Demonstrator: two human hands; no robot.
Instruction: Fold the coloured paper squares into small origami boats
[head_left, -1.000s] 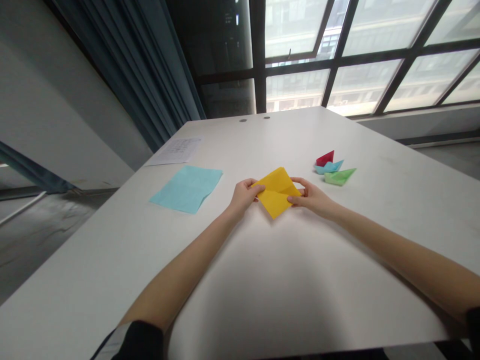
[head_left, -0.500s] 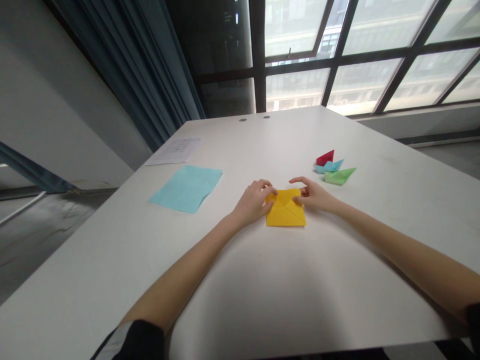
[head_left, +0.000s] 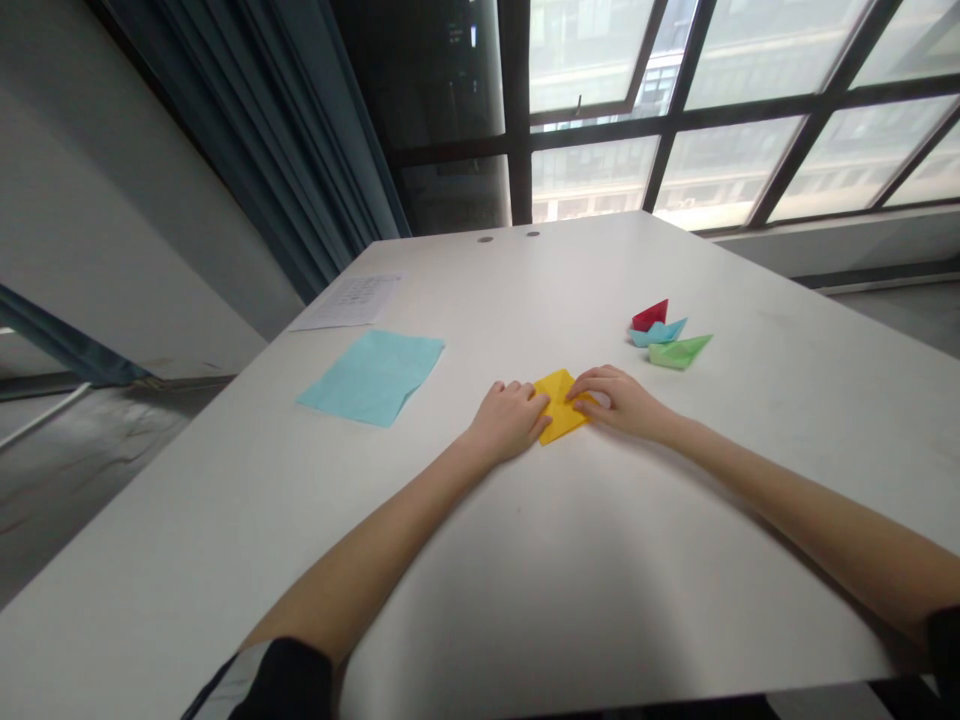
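Note:
A folded sheet of yellow paper (head_left: 556, 408) lies turned at a slant on the white table (head_left: 510, 560), between my two hands. My left hand (head_left: 511, 418) grips its left side, the fingertips resting on the top and the thumb near the lower edge. On the opposite side my right hand (head_left: 619, 400) pinches the right corner between thumb and fingers. Part of the paper's left and right edges is hidden by the fingers.
Beyond my right hand stand three folded paper boats: a red one (head_left: 649, 316), a blue one (head_left: 658, 333) and a green one (head_left: 679, 352). At the left lie light blue paper (head_left: 375, 376) and a printed white sheet (head_left: 352, 301).
The yellow paper has turned from square-on to a slant, and its right corner is now pinched by my right hand. My left hand has shifted slightly and lies flatter over its side.

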